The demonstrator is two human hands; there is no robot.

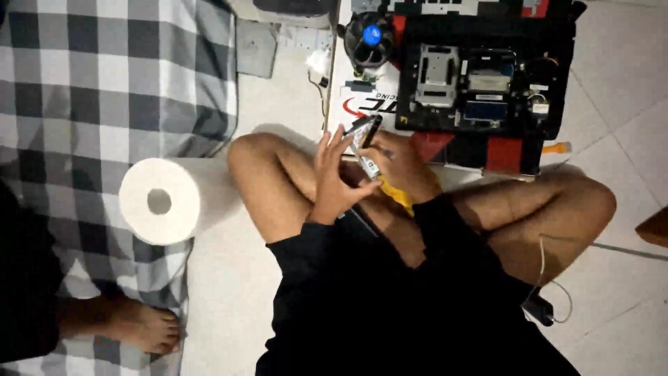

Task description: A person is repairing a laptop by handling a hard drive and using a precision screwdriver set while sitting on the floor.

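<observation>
Pale tiled floor [229,292]; a checked blanket [104,76] beside a paper roll [160,202]; both the left hand [334,181] and right hand [396,167] grasp a small memory stick [365,157] above crossed legs; motherboard [480,83] ahead.

The floor [626,90] is pale tile with dark grout lines. A grey checked blanket [104,76] covers its left side. The light is dim.
</observation>
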